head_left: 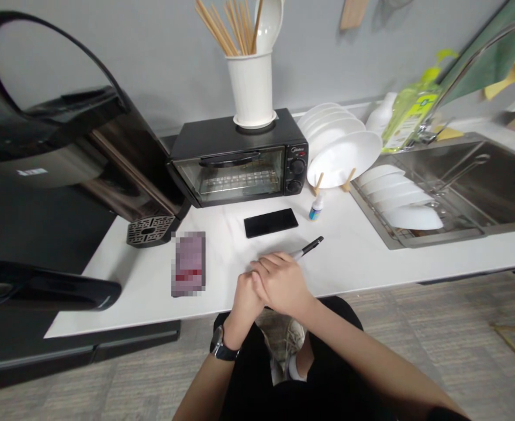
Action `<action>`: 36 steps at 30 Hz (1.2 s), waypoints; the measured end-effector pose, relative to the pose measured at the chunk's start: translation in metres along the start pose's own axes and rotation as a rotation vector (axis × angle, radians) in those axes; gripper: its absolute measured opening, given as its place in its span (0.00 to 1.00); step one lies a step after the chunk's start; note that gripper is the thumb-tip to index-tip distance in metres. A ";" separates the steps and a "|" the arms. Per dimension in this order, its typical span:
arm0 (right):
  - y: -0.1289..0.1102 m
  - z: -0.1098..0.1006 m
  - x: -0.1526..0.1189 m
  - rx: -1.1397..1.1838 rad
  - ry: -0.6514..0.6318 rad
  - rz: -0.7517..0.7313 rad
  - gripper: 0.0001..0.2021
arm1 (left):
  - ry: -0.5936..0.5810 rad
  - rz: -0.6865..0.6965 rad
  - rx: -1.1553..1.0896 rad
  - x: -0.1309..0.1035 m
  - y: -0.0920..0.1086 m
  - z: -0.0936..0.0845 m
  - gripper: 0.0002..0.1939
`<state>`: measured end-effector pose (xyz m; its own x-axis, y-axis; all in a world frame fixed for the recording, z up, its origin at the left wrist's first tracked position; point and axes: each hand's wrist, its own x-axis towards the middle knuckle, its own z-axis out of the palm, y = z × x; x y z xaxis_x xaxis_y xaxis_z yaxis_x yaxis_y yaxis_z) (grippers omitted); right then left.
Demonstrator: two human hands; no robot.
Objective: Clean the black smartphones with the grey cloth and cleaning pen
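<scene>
My left hand, with a black watch on the wrist, rests at the counter's front edge. Over it is folded my right hand, its fingers closed across the left one. The two are clasped, and no object shows in either; the left fingers are mostly hidden. A pen with a black end lies just beyond the right hand, which hides part of it. Farther back are a black phone, face up, and a small white bottle with a blue label. Left of my hands lies a blurred-out purple item.
Behind stand a black toaster oven and a white holder with chopsticks and a ladle. At left is a tall dark machine. On the right are racked plates, a steel sink with bowls, and green soap.
</scene>
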<state>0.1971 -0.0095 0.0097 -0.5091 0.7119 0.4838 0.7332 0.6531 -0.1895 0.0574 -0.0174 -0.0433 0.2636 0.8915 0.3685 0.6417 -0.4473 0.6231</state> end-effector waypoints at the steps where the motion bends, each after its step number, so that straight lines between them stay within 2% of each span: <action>1: 0.006 -0.002 -0.002 -0.006 0.009 0.002 0.15 | -0.004 -0.001 -0.004 0.000 0.001 -0.001 0.13; 5: 0.069 -0.018 -0.012 -0.109 0.089 0.132 0.19 | -0.028 -0.014 -0.137 0.005 0.013 -0.005 0.14; 7: 0.086 -0.023 -0.012 -0.143 0.125 0.222 0.20 | -0.039 -0.017 -0.209 0.007 0.017 -0.005 0.14; 9: 0.074 -0.020 -0.008 -0.128 0.130 0.249 0.19 | -0.031 -0.023 -0.183 0.007 0.016 -0.003 0.12; 11: 0.040 -0.009 -0.002 -0.070 0.098 0.189 0.17 | -0.007 -0.045 -0.102 0.004 0.010 0.001 0.10; 14: -0.006 0.005 0.004 0.006 0.028 0.038 0.14 | 0.015 -0.070 -0.027 -0.001 0.000 0.004 0.14; 16: -0.005 0.004 0.004 0.001 -0.004 -0.010 0.14 | 0.000 -0.065 -0.023 -0.001 -0.001 0.002 0.15; 18: 0.024 -0.005 0.000 -0.040 -0.020 0.005 0.16 | -0.022 -0.052 -0.053 0.002 0.002 -0.001 0.12; 21: 0.084 -0.025 -0.010 -0.098 -0.002 0.193 0.21 | -0.050 -0.065 -0.187 0.006 0.011 -0.004 0.12; 23: 0.108 -0.031 -0.016 0.001 0.018 0.302 0.24 | -0.045 -0.093 -0.284 0.007 0.017 -0.006 0.13; 24: 0.113 -0.031 -0.019 0.096 0.042 0.363 0.25 | -0.007 -0.121 -0.320 0.008 0.020 -0.008 0.12; 27: 0.101 -0.015 -0.025 0.358 0.148 0.547 0.33 | 0.270 -0.247 -0.428 0.012 0.032 -0.015 0.06; 29: 0.082 0.000 -0.026 0.438 0.199 0.640 0.38 | 0.419 -0.281 -0.486 0.018 0.043 -0.020 0.07; 32: 0.061 0.010 -0.023 0.580 0.312 0.793 0.39 | 0.352 -0.212 -0.527 0.028 0.056 -0.026 0.09; 34: 0.054 0.001 -0.020 0.738 0.450 0.888 0.41 | 0.310 -0.175 -0.494 0.034 0.060 -0.029 0.08; 36: 0.052 -0.019 -0.015 0.866 0.587 0.888 0.41 | 0.305 -0.134 -0.409 0.037 0.063 -0.031 0.08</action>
<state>0.2517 0.0089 0.0085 0.4024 0.9001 0.1670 0.0856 0.1446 -0.9858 0.0850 -0.0144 0.0311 -0.0617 0.9085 0.4133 0.3058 -0.3770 0.8743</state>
